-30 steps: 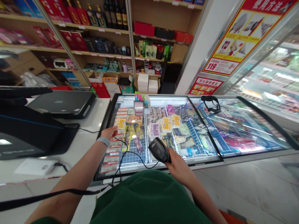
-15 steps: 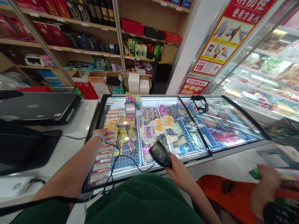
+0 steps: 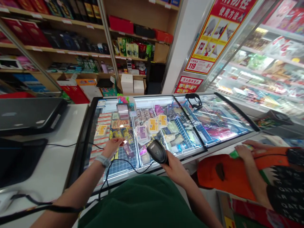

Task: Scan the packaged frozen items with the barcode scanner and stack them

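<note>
My right hand (image 3: 174,167) is wrapped round the handle of a black barcode scanner (image 3: 156,151), held above the front edge of a glass-topped freezer (image 3: 152,98). Over the freezer's left part reaches my left hand (image 3: 114,146), empty, its fingers loosely stretched to the right; a watch is on that wrist. To its upper left lies a yellow-labelled pack (image 3: 101,130) on the strip of price labels. Right of the hand, on the glass, are a purple-labelled pack (image 3: 142,133) and two yellow-labelled packs (image 3: 153,125). The scanner's black cable (image 3: 128,162) loops beneath both hands.
A pixelated stand (image 3: 123,110) and a black strap-like object (image 3: 194,100) sit on the freezer. At left is a counter (image 3: 68,126) with a black machine (image 3: 30,112). On the right, another person's hands (image 3: 245,150) hold something green beside an orange bag (image 3: 213,171).
My left hand has moved right, off the yellow-labelled pack, which stays on the price labels. The scanner stays in my right hand. The view has shifted right, and the other person's hands have moved.
</note>
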`<state>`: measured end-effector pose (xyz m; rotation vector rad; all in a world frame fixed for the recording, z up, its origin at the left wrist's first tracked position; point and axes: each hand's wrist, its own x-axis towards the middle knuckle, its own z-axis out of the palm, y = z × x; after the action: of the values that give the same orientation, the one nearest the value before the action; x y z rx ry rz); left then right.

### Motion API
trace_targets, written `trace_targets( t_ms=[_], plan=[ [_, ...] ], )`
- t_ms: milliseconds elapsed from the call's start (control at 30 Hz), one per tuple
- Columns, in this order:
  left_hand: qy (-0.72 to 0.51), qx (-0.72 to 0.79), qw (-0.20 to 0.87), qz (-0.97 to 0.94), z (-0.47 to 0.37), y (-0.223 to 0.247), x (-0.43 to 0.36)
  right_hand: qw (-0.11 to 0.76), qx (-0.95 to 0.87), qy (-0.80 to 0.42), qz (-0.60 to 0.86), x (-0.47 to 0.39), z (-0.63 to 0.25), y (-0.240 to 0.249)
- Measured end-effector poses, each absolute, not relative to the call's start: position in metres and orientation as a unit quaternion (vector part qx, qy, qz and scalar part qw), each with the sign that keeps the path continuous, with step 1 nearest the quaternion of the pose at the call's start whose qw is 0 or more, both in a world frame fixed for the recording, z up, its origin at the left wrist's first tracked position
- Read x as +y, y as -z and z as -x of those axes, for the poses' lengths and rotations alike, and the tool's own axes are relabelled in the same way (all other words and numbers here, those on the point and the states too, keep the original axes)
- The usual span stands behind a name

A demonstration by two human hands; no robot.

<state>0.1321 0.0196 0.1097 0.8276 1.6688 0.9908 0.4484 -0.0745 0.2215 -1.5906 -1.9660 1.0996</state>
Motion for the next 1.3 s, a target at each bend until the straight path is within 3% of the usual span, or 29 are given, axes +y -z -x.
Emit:
trace_targets(
  t_ms=[333,600,1067,1300],
  plan=[
    [-0.373,0.655,0.569,-0.329,-0.186,-0.144,-0.001,0.206,-0.695,-0.391,0.567,-0.077,-0.457,-0.22],
    [-0.349,0.659,0.604,-0.282,-0.203,-0.139,0.005,0.202,-0.703,-0.387,0.561,-0.075,-0.461,-0.213],
    [-0.403,0.655,0.563,-0.303,-0.198,-0.142,0.002,0.195,-0.701,-0.385,0.568,-0.073,-0.463,-0.215],
    [-0.47,0.627,0.489,-0.383,-0.169,-0.16,-0.006,0.202,-0.708,-0.381,0.559,-0.073,-0.459,-0.219]
  ],
)
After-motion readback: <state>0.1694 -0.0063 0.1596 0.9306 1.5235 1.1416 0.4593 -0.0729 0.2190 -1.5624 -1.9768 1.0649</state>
